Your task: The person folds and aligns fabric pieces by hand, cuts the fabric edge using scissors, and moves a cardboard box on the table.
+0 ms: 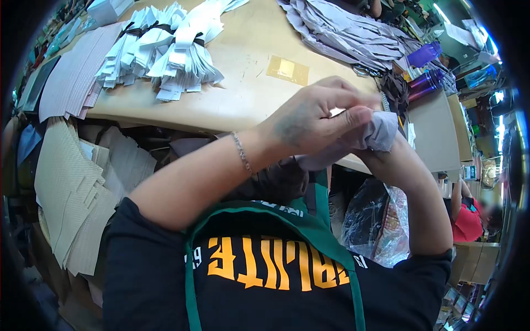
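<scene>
A piece of grey fabric (382, 131) is bunched up between my two hands, above the front edge of the table. My left hand (317, 113) reaches across from the left, its fingers curled and its thumb pressed against the fabric; the fingertips are blurred. My right hand (375, 157) is under and behind the same fabric, gripping it from the other side, with most of its fingers covered. Part of the grey cloth trails down to the left, below my left hand.
The table (243, 66) bears bundles of white strips (185, 58) tied with black bands, and a pile of grey fabric pieces (348, 36). A purple bottle (425, 84) lies at the right. Patterned sheets (72, 187) are stacked at lower left. A person in red (467, 223) is at the right.
</scene>
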Action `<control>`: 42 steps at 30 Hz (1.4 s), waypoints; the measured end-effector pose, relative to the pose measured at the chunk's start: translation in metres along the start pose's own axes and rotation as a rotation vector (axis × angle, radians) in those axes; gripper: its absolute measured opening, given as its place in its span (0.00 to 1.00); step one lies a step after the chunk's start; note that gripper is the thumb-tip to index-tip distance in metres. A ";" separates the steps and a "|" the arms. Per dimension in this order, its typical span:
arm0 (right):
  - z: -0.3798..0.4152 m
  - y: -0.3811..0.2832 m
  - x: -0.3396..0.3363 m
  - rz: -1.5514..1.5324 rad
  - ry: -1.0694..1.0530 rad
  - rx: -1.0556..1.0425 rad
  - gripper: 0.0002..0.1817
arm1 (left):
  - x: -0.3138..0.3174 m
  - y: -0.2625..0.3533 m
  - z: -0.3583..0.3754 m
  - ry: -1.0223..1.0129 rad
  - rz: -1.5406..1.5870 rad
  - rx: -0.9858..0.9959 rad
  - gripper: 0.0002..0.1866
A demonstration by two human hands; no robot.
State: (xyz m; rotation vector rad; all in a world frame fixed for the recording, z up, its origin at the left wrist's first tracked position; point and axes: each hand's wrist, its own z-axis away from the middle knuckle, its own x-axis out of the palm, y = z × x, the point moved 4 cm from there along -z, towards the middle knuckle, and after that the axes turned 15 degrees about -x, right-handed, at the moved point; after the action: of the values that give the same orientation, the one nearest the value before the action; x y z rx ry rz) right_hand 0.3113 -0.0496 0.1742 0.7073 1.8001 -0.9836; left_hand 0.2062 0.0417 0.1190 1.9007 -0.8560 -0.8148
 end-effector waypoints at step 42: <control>0.026 0.011 0.051 -0.157 -0.023 0.162 0.24 | 0.035 -0.039 0.032 -0.062 0.196 -0.247 0.27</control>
State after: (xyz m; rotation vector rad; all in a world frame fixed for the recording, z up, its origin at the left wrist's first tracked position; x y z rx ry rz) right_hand 0.3121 -0.0640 0.1176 0.6582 1.7909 -1.2482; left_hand 0.2094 0.0139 0.0638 1.5573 -0.9182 -0.8215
